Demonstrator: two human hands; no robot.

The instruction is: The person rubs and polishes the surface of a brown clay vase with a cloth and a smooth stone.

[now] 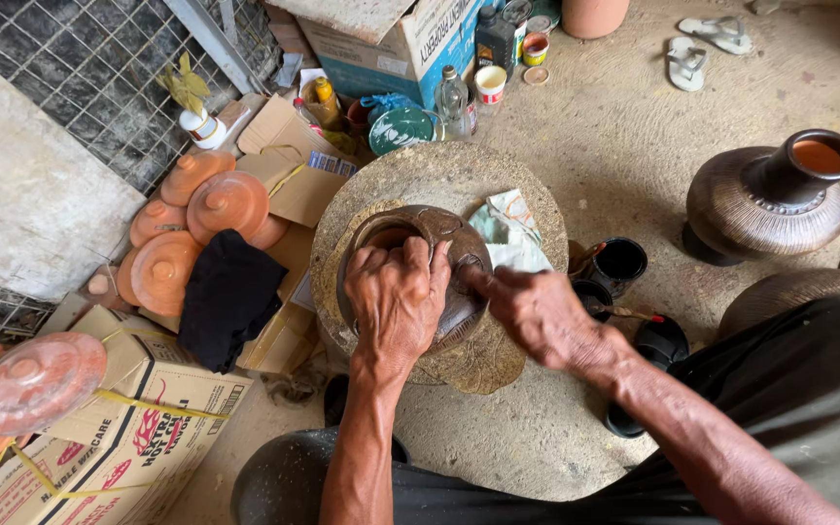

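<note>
Pot: a dark brown clay pot [444, 292] stands upright on a round stone wheel [410, 175], mouth up, near the middle of the disc.
Left hand: the left hand [396, 297] lies draped over the top of the pot; its fingers [410, 255] are curled over the rim and pressed to the clay, gripping it.
Right hand: the right hand [537, 311] comes in from the right side and touches the pot's shoulder, fingers bunched together (whether they pinch a small tool I cannot tell).
Key relation: the pot sits directly under the left palm and just left of the right fingertips; its long axis runs vertical, and the left hand is the nearer.
Around: black paint cups [624, 262] just right of the wheel, a crumpled cloth [507, 233] behind the pot, terracotta lids [226, 199] to the left, a finished dark vase [770, 199] well apart at right.
</note>
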